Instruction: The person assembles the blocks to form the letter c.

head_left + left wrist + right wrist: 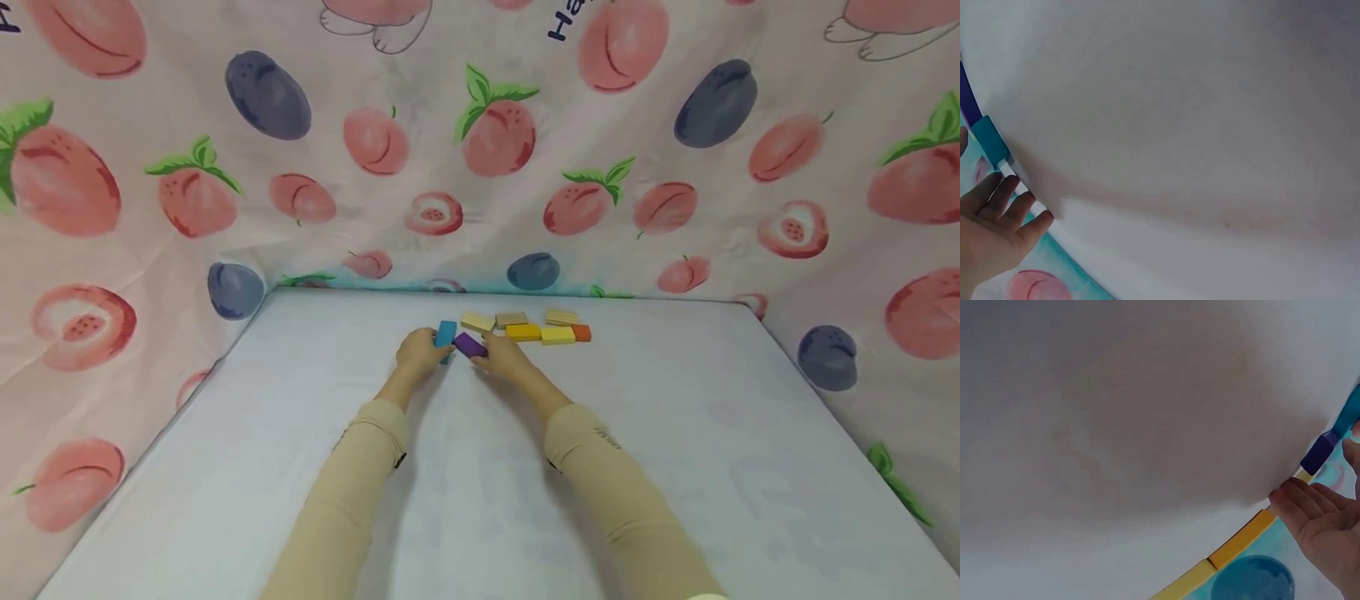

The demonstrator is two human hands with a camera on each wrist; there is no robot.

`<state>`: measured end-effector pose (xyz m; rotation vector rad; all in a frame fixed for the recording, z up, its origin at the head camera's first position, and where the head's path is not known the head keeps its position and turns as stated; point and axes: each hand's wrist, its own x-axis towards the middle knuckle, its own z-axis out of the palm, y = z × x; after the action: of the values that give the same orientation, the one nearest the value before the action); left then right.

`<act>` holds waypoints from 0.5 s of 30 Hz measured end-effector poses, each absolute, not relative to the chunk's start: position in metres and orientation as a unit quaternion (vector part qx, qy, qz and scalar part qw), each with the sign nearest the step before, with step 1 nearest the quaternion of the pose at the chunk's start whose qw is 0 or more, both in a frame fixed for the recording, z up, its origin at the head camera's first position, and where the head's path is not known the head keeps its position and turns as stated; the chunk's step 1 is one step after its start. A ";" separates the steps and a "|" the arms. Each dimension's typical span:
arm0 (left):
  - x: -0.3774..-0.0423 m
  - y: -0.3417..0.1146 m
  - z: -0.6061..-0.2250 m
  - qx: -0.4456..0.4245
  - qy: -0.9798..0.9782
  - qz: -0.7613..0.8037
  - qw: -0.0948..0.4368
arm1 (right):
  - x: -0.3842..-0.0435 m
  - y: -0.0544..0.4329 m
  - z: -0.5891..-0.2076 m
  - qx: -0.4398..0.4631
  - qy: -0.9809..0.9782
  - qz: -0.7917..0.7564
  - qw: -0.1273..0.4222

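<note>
At the far middle of the white table, my left hand holds a blue block between thumb and fingers. A lower bit of blue shows beneath the thumb. Just to the right, my right hand pinches a purple block, which lies slanted in the head view. The two blocks' near ends almost meet; whether they touch, I cannot tell. In the left wrist view the blue block sits between the thumb and the spread fingers. The right wrist view has the purple block between thumb and fingertips.
Behind and right of the hands lie several more blocks: a pale one, a tan one, an orange-yellow one, a yellow one, another pale one and a red-orange one. A fruit-print cloth hangs behind the table.
</note>
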<state>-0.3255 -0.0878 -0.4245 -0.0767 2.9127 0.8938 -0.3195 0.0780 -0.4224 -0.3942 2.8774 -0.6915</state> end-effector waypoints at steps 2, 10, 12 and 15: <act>-0.326 -0.084 -0.426 -0.028 0.956 0.288 0.045 | -0.321 0.078 -0.423 -0.119 0.963 -0.231 0.070; -0.324 -0.078 -0.431 -0.055 0.959 0.277 0.027 | -0.323 0.076 -0.429 -0.106 0.971 -0.214 0.012; -0.324 -0.078 -0.430 -0.056 0.960 0.275 0.019 | -0.323 0.072 -0.430 -0.099 0.976 -0.192 -0.001; -0.325 -0.077 -0.429 -0.056 0.959 0.276 0.014 | -0.323 0.065 -0.430 -0.077 0.984 -0.157 -0.015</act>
<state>-0.3245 -0.0769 -0.4294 -0.1748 2.9869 0.8589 -0.3229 0.0655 -0.4300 -0.2428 3.1229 -0.4986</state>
